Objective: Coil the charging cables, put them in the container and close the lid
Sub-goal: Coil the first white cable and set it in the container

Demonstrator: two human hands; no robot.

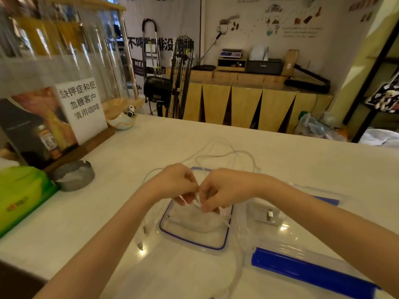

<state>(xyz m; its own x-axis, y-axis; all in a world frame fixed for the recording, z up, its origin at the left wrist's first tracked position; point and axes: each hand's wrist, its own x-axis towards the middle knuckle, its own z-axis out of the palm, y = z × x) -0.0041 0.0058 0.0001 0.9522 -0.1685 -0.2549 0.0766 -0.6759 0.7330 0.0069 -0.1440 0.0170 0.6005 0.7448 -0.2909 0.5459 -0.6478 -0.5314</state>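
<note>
Both hands meeting above the clear container [195,229], blue-rimmed, open, resting on the white desk [280,160]. Left hand [176,185] and right hand [218,192] each pinched shut on a short stretch of the white charging cable [218,157], fingertips nearly touching. Slack of the cable running away from the grip toward the far side of the desk, lying in loose loops beyond the container's far rim; long run roughly front to back. Neither hand clearly nearer to the slack. Lid [311,268] with blue clips lying just right of the container, under the right forearm, off the box. Further clear cable and connector [140,246] left of the container. Ashtray [74,176] and green tissue pack [21,193] well left, no obstruction. Coiling judged barely begun.
</note>
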